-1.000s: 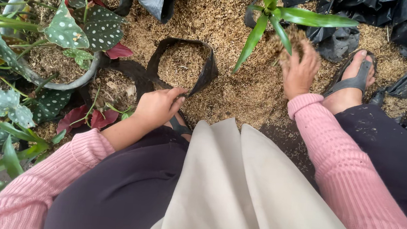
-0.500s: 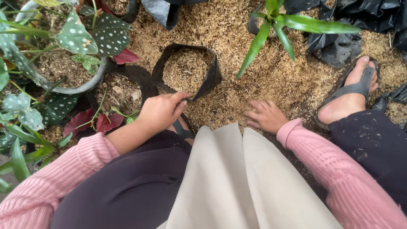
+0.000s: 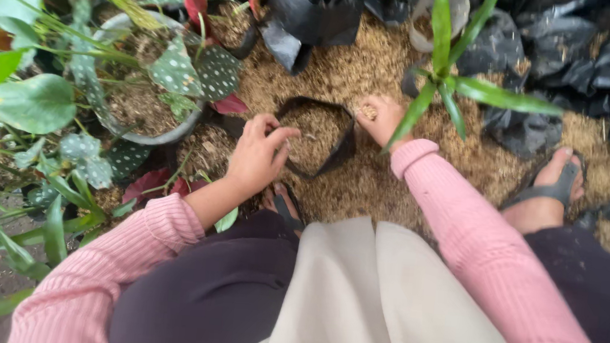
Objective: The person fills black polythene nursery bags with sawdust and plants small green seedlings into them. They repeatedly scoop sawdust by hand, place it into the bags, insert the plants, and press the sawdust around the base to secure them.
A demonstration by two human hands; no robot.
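Note:
A small black plastic grow bag (image 3: 344,140), open at the top and partly filled with tan husk, stands on a heap of the same husk (image 3: 344,64). My left hand (image 3: 256,156) grips the bag's near-left rim. My right hand (image 3: 381,118) is at the bag's right rim, closed around a handful of husk. Both arms wear pink knitted sleeves. A small green plant (image 3: 445,77) with long narrow leaves stands just right of my right hand and overlaps it.
Potted plants with spotted leaves (image 3: 181,69) and a round grey pot (image 3: 139,135) crowd the left. Crumpled black bags (image 3: 550,60) lie at the back and right. My right foot in a sandal (image 3: 554,187) rests on the husk at right. A beige cloth (image 3: 374,303) covers my lap.
My right hand has swung from the husk heap at right over to the bag's right rim with husk in it. My left hand has stayed on the bag's rim.

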